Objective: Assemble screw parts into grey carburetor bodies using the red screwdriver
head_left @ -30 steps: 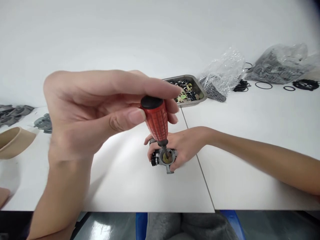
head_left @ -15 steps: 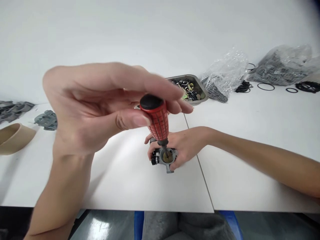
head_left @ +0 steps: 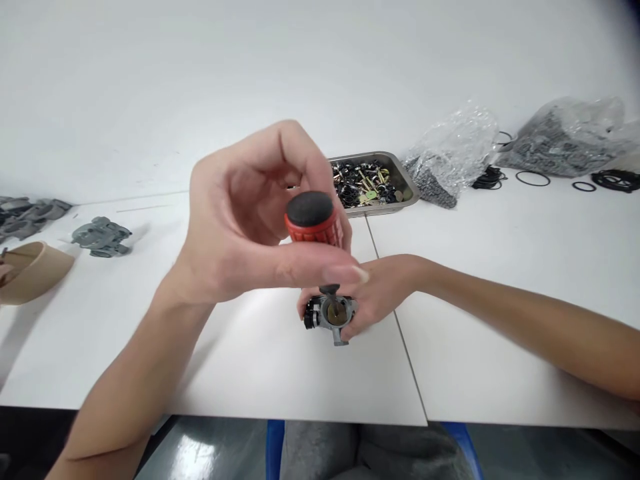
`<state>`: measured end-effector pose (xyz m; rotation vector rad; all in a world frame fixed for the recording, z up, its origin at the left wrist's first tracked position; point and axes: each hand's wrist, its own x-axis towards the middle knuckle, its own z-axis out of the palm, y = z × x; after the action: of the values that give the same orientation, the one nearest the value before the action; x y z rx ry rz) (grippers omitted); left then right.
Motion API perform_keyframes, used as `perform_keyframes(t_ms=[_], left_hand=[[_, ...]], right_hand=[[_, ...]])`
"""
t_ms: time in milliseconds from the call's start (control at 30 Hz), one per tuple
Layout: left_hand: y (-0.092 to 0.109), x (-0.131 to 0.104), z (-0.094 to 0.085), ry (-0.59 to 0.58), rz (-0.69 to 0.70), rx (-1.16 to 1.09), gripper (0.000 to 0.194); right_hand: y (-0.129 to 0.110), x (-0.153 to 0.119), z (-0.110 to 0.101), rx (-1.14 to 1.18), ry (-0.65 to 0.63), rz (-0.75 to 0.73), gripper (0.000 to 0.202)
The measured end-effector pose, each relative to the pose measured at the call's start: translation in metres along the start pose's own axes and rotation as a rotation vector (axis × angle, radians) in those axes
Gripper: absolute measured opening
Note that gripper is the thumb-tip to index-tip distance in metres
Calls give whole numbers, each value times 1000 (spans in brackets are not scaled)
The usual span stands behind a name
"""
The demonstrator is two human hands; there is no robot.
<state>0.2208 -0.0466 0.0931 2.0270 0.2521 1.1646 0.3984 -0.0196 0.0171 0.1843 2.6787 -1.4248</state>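
Note:
My left hand (head_left: 250, 220) is closed round the red handle of a screwdriver (head_left: 311, 217) with a black cap. The screwdriver stands nearly upright, its shaft pointing down into the round bore of a small grey metal carburetor (head_left: 345, 332). A brass-coloured disc (head_left: 337, 313) shows inside that bore, close to the screwdriver's tip; whether the tip touches it I cannot tell. My right hand (head_left: 383, 287) grips the carburetor from the far and right side against the white table. A black fitting sits on the carburetor's left side. Part of my right hand's fingers is hidden behind the left thumb.
A metal tray (head_left: 407, 190) of small mixed parts stands at the back. Right of it lie plastic bags (head_left: 565, 140) of grey parts and black rubber rings (head_left: 533, 179). At left are a grey casting (head_left: 101, 237), a beige container (head_left: 47, 273) and a grey pile (head_left: 33, 215).
My left hand has turned about the screwdriver handle, its thumb swinging across the near side and the wrist shifting right. The right hand and carburetor stay in place.

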Motion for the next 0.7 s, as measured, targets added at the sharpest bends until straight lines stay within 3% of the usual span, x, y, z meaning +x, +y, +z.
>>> perform_keyframes(t_ms=[200,333,567,700], left_hand=[[-1,1,-3,-74,72,-28,28],[5,-2,-11,-102,3,94,26],[19,-8,-1,-4,-136,163,33],[22,-6,8,55,-34,294,38]], right_hand=[[2,0,0,-52,-1,-8,54],[4,0,0,-97,1,-40,54],[-7,0,-3,-115,-8,27,54],[-9,1,-3,-99,-26,66,54]])
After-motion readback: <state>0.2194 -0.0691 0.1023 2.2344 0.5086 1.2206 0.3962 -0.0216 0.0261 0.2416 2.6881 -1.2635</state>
